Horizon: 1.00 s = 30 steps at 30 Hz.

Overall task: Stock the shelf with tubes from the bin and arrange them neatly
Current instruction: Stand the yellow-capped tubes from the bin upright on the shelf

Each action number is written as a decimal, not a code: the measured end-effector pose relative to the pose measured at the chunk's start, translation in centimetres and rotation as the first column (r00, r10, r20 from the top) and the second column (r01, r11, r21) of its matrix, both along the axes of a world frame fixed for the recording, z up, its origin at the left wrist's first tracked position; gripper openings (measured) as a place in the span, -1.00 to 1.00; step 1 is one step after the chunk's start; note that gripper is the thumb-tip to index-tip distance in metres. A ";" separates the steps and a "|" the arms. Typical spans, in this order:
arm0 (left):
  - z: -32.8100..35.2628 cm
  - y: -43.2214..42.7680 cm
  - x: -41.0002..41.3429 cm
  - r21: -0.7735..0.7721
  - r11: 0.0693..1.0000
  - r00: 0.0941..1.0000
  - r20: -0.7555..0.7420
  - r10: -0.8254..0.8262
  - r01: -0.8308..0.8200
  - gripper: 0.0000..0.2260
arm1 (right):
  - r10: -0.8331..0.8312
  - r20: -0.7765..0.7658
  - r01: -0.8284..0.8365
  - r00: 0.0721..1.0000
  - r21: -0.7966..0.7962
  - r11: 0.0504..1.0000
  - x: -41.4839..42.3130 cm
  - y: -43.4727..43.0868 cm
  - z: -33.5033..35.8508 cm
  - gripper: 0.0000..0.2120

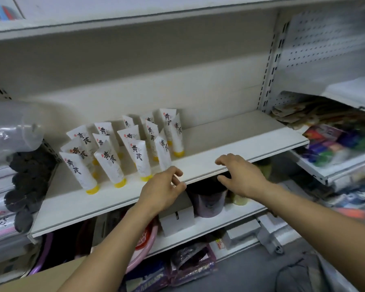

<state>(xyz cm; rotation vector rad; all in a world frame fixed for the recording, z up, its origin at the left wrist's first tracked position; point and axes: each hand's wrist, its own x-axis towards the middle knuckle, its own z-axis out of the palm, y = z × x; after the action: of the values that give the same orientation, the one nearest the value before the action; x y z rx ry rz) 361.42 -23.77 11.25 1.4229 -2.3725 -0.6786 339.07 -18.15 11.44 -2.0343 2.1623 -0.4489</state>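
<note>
Far left: a clear plastic-wrapped bundle (11, 127) above a stack of black rolls (27, 186), ends facing out. On the lower board (236, 216), a dark purple tub (209, 202) stands just beside a small white box (177, 223); a pink basin (143, 245) sits below to their left, with purple-wrapped packs (190, 268) further down. Right bay: perforated back panel (329, 45), blurred multicoloured packets (335, 144) on a tilted tray, grey bag (297, 275) on the floor.

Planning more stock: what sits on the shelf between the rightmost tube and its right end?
Nothing: the head view shows bare shelf right of the rightmost tube.
</note>
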 end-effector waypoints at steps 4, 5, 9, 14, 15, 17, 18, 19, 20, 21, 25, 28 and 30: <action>-0.4 1.5 -5.3 -0.066 0.987 0.979 0.158 -0.133 0.145 -0.74 | -0.050 -0.100 0.050 0.994 0.002 0.999 -4.0 3.5 0.4 -0.63; -0.5 2.1 -6.9 -0.074 0.980 0.968 0.186 -0.169 0.185 -0.73 | -0.066 -0.110 0.067 0.992 0.007 0.998 -5.3 4.7 0.4 -0.64; -1.5 5.6 -14.3 -0.034 0.947 0.930 0.202 -0.306 0.319 -0.72 | -0.165 -0.131 0.173 0.978 0.054 0.983 -12.1 10.6 -0.4 -0.70; -4.2 11.6 -23.9 0.081 0.911 0.900 0.144 -0.411 0.404 -0.77 | -0.340 -0.070 0.347 0.938 0.194 0.917 -21.3 19.2 -2.8 -0.65; -4.9 12.9 -25.9 0.107 0.898 0.889 0.134 -0.438 0.427 -0.78 | -0.371 -0.052 0.373 0.927 0.223 0.901 -23.2 21.0 -3.7 -0.65; -6.4 15.3 -29.7 0.152 0.868 0.864 0.114 -0.491 0.474 -0.78 | -0.434 -0.036 0.425 0.900 0.285 0.859 -26.5 24.4 -5.6 -0.63; -7.2 16.5 -31.5 0.174 0.855 0.854 0.104 -0.509 0.488 -0.78 | -0.468 -0.033 0.453 0.883 0.318 0.833 -27.9 26.0 -6.6 -0.64; -8.0 17.6 -33.2 0.200 0.844 0.846 0.099 -0.523 0.498 -0.79 | -0.502 -0.028 0.480 0.864 0.346 0.807 -29.3 27.6 -7.7 -0.65; -8.8 18.7 -34.9 0.223 0.831 0.837 0.094 -0.538 0.509 -0.79 | -0.533 -0.018 0.502 0.846 0.366 0.784 -30.6 29.0 -8.7 -0.67; -9.8 19.6 -36.5 0.246 0.817 0.827 0.089 -0.555 0.521 -0.78 | -0.559 -0.012 0.520 0.829 0.386 0.762 -31.8 30.3 -9.9 -0.68; -13.6 22.8 -41.9 0.338 0.772 0.796 0.097 -0.598 0.538 -0.78 | -0.628 0.010 0.546 0.778 0.483 0.685 -36.0 34.3 -14.7 -0.67; -16.9 24.3 -45.2 0.398 0.742 0.775 0.110 -0.622 0.539 -0.79 | -0.667 0.037 0.548 0.744 0.538 0.641 -38.3 36.6 -18.9 -0.68; -19.2 25.2 -47.2 0.442 0.729 0.762 0.140 -0.632 0.523 -0.79 | -0.687 0.046 0.545 0.725 0.570 0.614 -39.5 37.7 -21.6 -0.68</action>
<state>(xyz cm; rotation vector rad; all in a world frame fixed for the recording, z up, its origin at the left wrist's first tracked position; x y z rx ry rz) 314.18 1.39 -7.95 0.8942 -3.0950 -1.2225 299.61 19.55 -10.18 -0.8376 2.4156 -0.1371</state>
